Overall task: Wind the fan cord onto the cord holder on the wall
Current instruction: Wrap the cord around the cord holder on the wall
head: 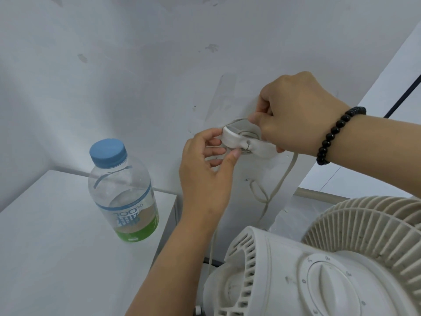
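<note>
Head view: the white cord holder (245, 141) was seen fixed to the wall (136, 76) near frame centre, its left flap pinched by the left hand (205, 165), which was brought in from 7 o'clock. The right hand (293, 112), entering from 3 o'clock with a black bead bracelet (337, 133), was clamped on the fan cord (282, 179) at the holder's upper edge. The cord hung toward 5 o'clock to the fan (319, 270); a bottle (120, 192) was standing at 9 o'clock.
</note>
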`<state>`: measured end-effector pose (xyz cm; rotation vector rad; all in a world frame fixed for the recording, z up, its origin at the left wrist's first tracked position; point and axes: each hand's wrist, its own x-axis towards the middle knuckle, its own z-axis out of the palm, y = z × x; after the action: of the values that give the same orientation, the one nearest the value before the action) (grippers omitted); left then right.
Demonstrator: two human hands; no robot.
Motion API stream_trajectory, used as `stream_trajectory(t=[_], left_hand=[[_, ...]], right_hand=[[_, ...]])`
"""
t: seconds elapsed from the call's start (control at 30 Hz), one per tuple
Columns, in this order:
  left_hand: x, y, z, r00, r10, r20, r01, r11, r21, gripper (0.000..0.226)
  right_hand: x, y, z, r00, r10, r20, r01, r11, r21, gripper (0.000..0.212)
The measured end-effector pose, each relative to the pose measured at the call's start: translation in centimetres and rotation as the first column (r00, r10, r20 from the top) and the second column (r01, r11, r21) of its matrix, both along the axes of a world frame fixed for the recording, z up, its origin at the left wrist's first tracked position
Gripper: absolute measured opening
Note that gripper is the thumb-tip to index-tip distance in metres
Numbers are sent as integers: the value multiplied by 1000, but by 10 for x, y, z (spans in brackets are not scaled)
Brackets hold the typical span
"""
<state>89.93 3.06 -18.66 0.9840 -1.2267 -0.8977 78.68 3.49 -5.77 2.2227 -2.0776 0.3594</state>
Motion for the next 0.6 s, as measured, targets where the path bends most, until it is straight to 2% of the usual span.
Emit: stream_trajectory(t=[0.17, 0.37, 0.6], left_hand=[[-4, 3, -3, 997, -21, 80, 25, 998, -57, 43], [1, -2, -3, 995, 79, 60, -75, 995, -68, 35], [-6, 1, -2, 999, 37, -4, -37, 999, -3, 35]], right_hand=[[-1, 2, 2, 1000, -28, -6, 29, 999, 41, 21], [-13, 7, 6, 997, -73, -34, 75, 994, 83, 19], [-22, 10, 10, 991, -107, -80, 118, 982, 145, 16]])
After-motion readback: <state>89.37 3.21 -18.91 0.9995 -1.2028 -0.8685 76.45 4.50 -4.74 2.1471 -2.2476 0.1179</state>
